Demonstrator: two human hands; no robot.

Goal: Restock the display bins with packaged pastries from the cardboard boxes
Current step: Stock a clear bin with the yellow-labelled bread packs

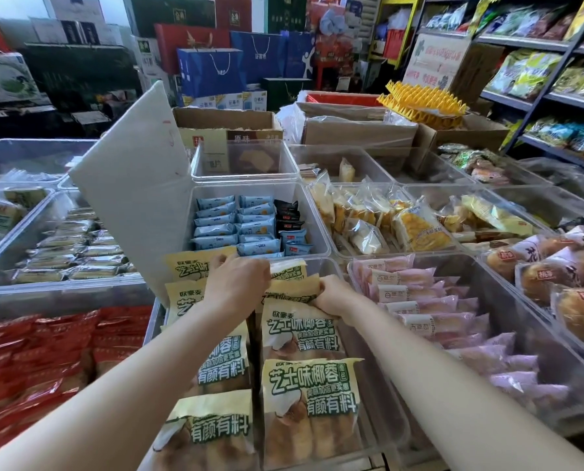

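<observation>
Two bare forearms reach in from the bottom edge toward a clear plastic bin [331, 266] packed with yellow-and-green packaged pastries [309, 396], stacked in two overlapping rows that run from the near edge to the far wall of the bin. The left hand [236, 283] rests at the far end of the left row, its fingers [220, 261] curled down over the top edge of a pack there. The right hand [333, 297] sits just beside it on the right row, fingers [322, 287] bent and pinching the crumpled top of another yellow pack [294, 288]; whether the thumb is under the wrapper I cannot tell.

A white board [130, 185] stands tilted just left of the hands, leaning up over the neighbouring bins. Behind the pastry bin, another clear bin holds neat rows of blue wrapped snacks [236, 226] with a few black ones [287, 212] at the right. To the right, pink packs [419, 300] fill one bin, and pale yellow bread bags [379, 219] are heaped in the bin beyond it. Round buns in clear wrappers [562, 277] fill the far-right bin. On the left are red packs [45, 355] in the nearest bin and silver-green bars [76, 253] further back.

Open cardboard boxes [358, 130] stand at the back of the display, one topped with yellow plastic racks [423, 103]. A metal shelf [535, 96] of bagged snacks rises along the right side, and blue gift bags [212, 69] and cartons pile up against the far wall.
</observation>
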